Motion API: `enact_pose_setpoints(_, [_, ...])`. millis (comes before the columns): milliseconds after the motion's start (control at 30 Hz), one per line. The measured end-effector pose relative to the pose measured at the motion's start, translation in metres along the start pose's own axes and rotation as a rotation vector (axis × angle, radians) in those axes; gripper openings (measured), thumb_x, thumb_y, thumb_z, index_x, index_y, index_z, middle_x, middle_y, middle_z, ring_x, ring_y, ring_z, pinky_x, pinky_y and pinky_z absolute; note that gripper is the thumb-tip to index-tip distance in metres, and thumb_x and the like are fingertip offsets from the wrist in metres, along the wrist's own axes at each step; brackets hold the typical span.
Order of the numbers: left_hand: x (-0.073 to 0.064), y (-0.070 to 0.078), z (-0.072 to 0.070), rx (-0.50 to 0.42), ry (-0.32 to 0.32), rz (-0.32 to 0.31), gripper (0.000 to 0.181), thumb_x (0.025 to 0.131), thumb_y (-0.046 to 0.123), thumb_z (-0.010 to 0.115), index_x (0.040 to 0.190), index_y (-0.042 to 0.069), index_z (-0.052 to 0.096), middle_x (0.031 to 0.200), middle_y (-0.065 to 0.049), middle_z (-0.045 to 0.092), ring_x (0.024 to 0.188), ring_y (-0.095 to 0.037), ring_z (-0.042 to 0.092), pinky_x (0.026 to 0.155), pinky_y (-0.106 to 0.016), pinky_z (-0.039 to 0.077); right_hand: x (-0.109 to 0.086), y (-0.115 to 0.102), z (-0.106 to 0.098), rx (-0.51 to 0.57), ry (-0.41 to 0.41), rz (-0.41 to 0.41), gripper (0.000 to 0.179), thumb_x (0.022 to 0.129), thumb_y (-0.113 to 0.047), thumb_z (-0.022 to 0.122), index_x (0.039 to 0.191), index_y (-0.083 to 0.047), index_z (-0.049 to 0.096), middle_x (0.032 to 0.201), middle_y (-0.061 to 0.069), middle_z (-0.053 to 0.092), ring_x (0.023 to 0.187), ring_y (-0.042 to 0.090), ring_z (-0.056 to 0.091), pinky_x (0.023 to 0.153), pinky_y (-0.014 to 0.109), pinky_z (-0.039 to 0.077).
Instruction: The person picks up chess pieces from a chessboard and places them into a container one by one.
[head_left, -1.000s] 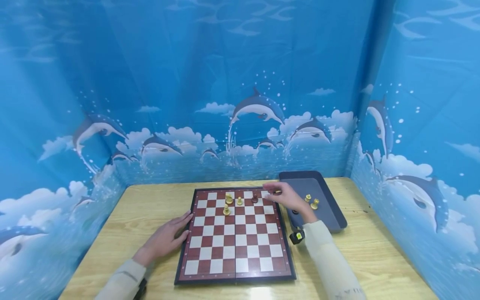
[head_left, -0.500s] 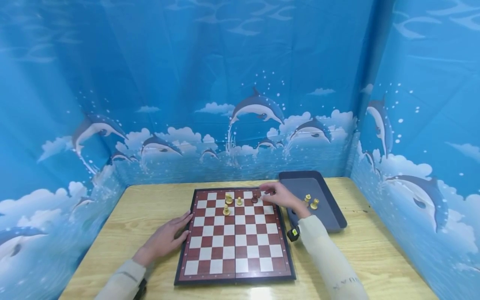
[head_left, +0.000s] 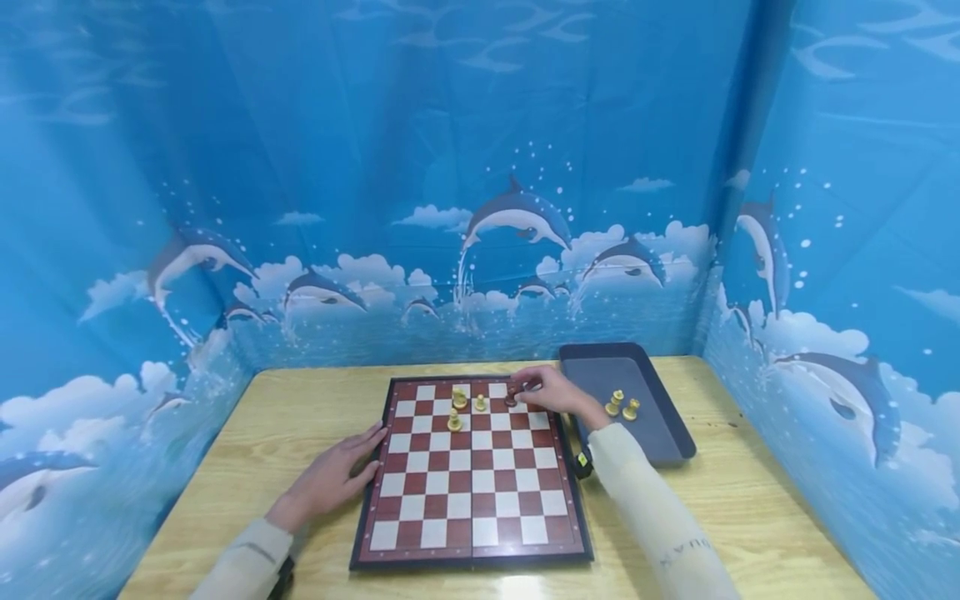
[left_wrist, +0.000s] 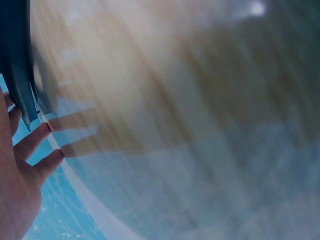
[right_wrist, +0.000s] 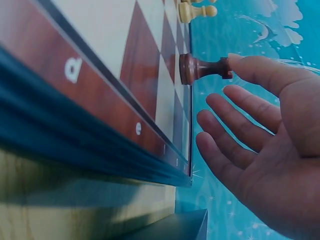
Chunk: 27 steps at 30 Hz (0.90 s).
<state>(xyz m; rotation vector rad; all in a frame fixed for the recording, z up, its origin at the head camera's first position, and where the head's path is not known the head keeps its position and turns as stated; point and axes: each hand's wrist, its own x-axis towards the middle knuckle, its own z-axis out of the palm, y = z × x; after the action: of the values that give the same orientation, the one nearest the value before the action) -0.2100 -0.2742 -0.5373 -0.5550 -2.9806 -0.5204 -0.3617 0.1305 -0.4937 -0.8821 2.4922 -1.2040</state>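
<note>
A dark brown rook (right_wrist: 200, 69) stands upright near the far edge of the chessboard (head_left: 494, 481). My right hand (head_left: 553, 390) is at it; in the right wrist view the thumb touches its top while the other fingers, loosely bent, appear apart from it. On the board beside the rook are a gold knight (head_left: 459, 399), a small gold pawn (head_left: 480, 402) and another gold piece (head_left: 454, 421). My left hand (head_left: 330, 477) rests by the board's left edge, fingertips at the frame; in the left wrist view its fingers (left_wrist: 32, 142) look extended and hold nothing.
Right of the board lies a dark grey tray (head_left: 667, 425) holding two gold pieces, one tall (head_left: 615, 403) and one shorter (head_left: 631, 409). The wooden table (head_left: 757, 508) meets a blue dolphin-print curtain (head_left: 420, 150) at the back and sides.
My right hand has moved left from beside the tray to the dark rook. The left hand and the pieces on the board have stayed where they were.
</note>
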Motion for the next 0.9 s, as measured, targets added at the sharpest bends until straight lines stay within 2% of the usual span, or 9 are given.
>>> enact_pose_setpoints(267, [-0.0012,-0.0014,0.0005,0.002,0.014,0.021,0.058,0.095,0.048,0.043,0.146,0.024,0.03,0.152,0.001,0.028,0.13,-0.028,0.04,0.104,-0.05,0.037,0.0042,-0.0014,0.0014,-0.014,-0.036,-0.004,0.032,0.088,-0.013,0.064,0.118,-0.002,0.061,0.108,0.009,0.066,0.099,0.024,0.06,0.083,0.037,0.052])
enact_pose_setpoints(400, [-0.0006,-0.0001,-0.0001,0.0,0.01,0.012,0.058,0.095,0.048,0.043,0.146,0.025,0.03,0.152,0.002,0.027,0.131,-0.028,0.039,0.104,-0.049,0.037,0.0063,-0.0023,0.0015,-0.01,-0.041,-0.008,0.031,0.088,-0.013,0.064,0.117,-0.001,0.062,0.105,0.008,0.067,0.096,0.02,0.061,0.082,0.035,0.053])
enact_pose_setpoints(900, [-0.0008,-0.0005,0.0005,0.003,0.01,0.003,0.058,0.095,0.049,0.043,0.146,0.025,0.03,0.152,0.002,0.028,0.131,-0.027,0.04,0.104,-0.049,0.037,0.0082,0.0004,0.0053,-0.044,-0.013,-0.009,0.024,0.086,-0.017,0.067,0.106,-0.003,0.068,0.097,0.004,0.068,0.091,0.021,0.062,0.077,0.034,0.054])
